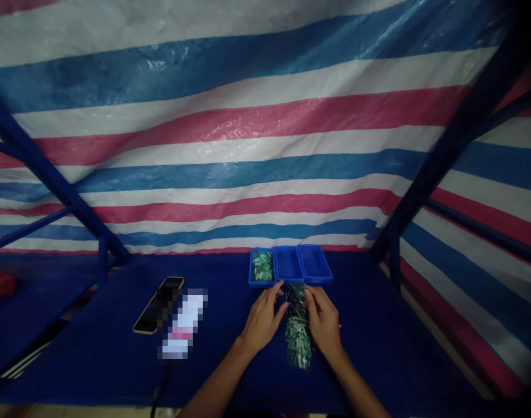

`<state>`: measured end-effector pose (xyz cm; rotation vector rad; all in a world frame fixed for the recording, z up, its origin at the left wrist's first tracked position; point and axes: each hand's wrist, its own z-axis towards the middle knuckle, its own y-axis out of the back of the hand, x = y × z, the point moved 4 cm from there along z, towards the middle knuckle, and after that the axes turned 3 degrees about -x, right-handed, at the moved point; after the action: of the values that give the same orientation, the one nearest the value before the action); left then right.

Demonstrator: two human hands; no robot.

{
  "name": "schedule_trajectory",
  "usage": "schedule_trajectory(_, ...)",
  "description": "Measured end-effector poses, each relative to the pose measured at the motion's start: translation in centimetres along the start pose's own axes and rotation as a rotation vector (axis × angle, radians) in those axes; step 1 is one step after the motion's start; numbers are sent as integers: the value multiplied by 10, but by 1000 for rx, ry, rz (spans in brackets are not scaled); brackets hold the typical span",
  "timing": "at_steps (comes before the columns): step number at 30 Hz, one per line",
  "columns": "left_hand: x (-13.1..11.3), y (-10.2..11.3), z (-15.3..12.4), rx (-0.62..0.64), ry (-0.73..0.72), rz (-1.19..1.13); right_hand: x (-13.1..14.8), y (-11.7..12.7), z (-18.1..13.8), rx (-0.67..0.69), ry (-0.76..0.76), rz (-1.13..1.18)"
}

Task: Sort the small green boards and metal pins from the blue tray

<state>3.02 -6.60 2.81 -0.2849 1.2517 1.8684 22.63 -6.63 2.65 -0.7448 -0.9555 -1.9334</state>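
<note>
My left hand (262, 318) is beside a loose heap of small dark, thin pieces (295, 295), thumb and fingers apart with nothing visible between them. On the heap's other side, my right hand (325, 320) has its thumb and fingers curled together. What lies in that pinch is too small to make out. Just below, between the hands, lies a pile of green and silvery small pieces (299, 342), seemingly in clear plastic. Behind the hands stands a blue bin (250, 273) holding similar green and white pieces.
Two more blue bins (289, 281) (315, 281) adjoin the first one. To the left lie a phone (150, 313) and a blurred-out bright screen (184, 325) with a cable (158, 389). Blue frame posts (51, 174) flank the blue tabletop (221, 290); a striped sheet (248, 174) hangs behind.
</note>
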Motion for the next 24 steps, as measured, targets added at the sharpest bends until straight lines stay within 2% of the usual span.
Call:
schedule_trajectory(3,2,-3,-3,6,-24,24,-3,-5,-10,32,-99,86)
schedule_trajectory(6,2,-2,-5,-58,-82,29,-4,-8,-15,46,-196,164)
schedule_trajectory(9,1,3,-6,-118,-126,-1,1,-7,-14,63,-110,115)
schedule_trajectory(13,-4,9,-4,-124,-177,-45,2,-1,-12,44,52,-50)
schedule_trajectory(19,-1,9,-2,-142,-149,-66,-5,1,-14,92,94,-84)
schedule_trajectory(24,-1,10,1,-146,-77,-107,1,-2,-12,97,123,-126)
